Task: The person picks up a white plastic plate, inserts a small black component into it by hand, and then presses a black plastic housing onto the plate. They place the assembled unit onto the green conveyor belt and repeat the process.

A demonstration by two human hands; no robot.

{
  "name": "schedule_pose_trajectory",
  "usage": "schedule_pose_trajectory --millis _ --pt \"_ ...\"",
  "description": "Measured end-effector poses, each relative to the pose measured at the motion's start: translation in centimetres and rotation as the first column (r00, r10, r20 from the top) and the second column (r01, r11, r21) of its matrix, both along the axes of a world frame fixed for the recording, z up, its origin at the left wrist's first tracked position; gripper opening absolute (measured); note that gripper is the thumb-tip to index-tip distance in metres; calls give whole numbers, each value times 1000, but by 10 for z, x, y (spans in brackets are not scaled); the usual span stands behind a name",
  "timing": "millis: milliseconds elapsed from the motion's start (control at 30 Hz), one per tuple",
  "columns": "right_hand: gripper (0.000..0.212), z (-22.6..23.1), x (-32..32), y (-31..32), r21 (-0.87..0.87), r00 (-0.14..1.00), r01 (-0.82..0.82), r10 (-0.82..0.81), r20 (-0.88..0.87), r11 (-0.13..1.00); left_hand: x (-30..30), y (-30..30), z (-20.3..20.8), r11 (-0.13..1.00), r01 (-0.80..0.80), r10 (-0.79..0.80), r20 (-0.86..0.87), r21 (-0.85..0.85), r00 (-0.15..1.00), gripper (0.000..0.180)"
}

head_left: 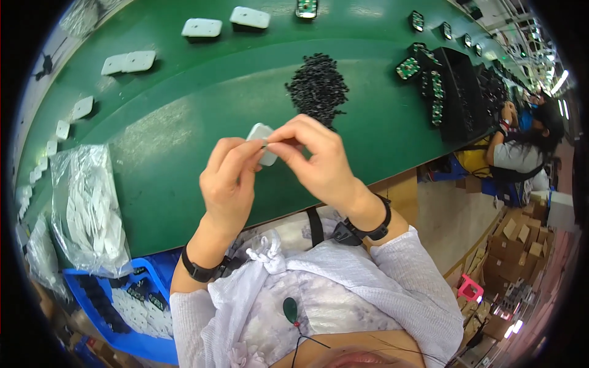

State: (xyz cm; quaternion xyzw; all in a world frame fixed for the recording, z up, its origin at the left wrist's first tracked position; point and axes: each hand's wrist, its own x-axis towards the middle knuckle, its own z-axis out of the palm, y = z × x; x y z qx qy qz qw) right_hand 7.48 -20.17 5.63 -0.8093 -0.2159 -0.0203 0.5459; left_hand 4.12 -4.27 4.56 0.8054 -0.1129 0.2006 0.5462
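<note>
Both hands meet over the near part of the green table. My left hand (pixel 230 175) grips a small white plastic cover (pixel 267 158) with its fingers closed round the left side. Thumb and forefinger of my right hand (pixel 316 156) pinch together at the cover's right edge; whatever is between those fingertips is too small to make out. Just beyond the hands lies a heap of small black parts (pixel 316 86).
White covers (pixel 201 28) stand in a row along the far and left side. A clear bag (pixel 92 208) of white parts lies left, above a blue bin (pixel 116 337). Circuit boards (pixel 408 69) lie beside a black box (pixel 460 92) at right. Another person (pixel 521 141) sits beyond.
</note>
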Motion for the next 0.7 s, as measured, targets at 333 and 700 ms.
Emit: schedule_pose_trajectory --millis 333,700 --pt "8 -1 -2 2 196 946 -8 71 -315 981 -8 -2 -5 838 -102 -101 -337 -536 936 20" --pt "8 -5 -3 14 192 961 41 14 -276 980 -9 0 -12 787 -8 -187 -251 -617 950 9"
